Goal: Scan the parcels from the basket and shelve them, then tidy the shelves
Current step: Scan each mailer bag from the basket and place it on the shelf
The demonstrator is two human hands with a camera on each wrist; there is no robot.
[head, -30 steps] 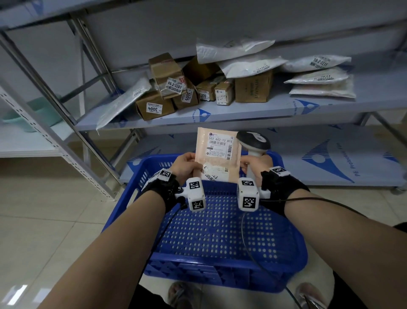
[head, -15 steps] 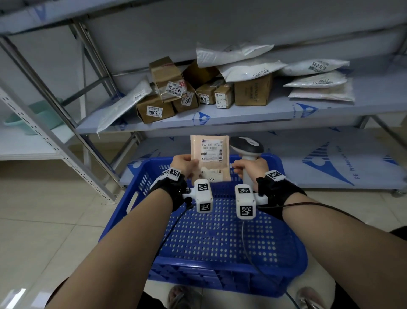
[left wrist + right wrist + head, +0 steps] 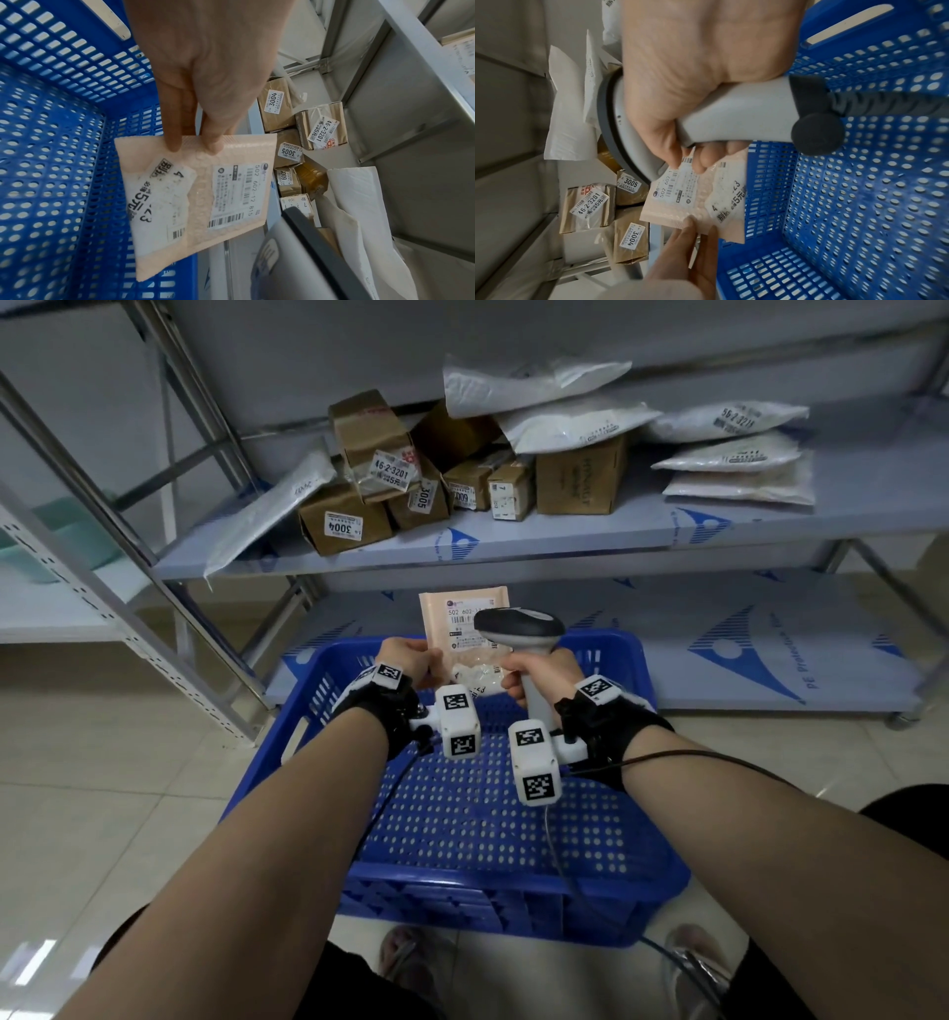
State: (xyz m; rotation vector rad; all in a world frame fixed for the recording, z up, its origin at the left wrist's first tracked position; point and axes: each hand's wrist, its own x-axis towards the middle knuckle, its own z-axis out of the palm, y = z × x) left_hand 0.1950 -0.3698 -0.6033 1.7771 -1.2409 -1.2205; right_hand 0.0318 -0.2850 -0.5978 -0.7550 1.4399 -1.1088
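My left hand (image 3: pixel 411 660) (image 3: pixel 195 146) pinches the edge of a flat pink padded parcel (image 3: pixel 462 629) (image 3: pixel 195 194) (image 3: pixel 695 199) with white barcode labels, held upright above the far rim of the blue basket (image 3: pixel 513 824). My right hand (image 3: pixel 534 670) (image 3: pixel 687 97) grips the handle of a grey barcode scanner (image 3: pixel 518 629) (image 3: pixel 731 117). The scanner's head covers the parcel's right side. In the right wrist view some right fingertips also touch the parcel's label. I see nothing lying in the basket.
The middle shelf (image 3: pixel 513 541) carries several brown boxes (image 3: pixel 344 526) labelled 3004, 3005 and 46-2-3201, and several white and pale mailers (image 3: pixel 734 454). The bottom shelf (image 3: pixel 719 660) lies behind the basket. Tiled floor and a second rack (image 3: pixel 77 567) are at the left. The scanner cable (image 3: pixel 667 755) trails right.
Both hands have dropped lower and moved closer together. The scanner head has swung left in front of the parcel and now covers part of its label.
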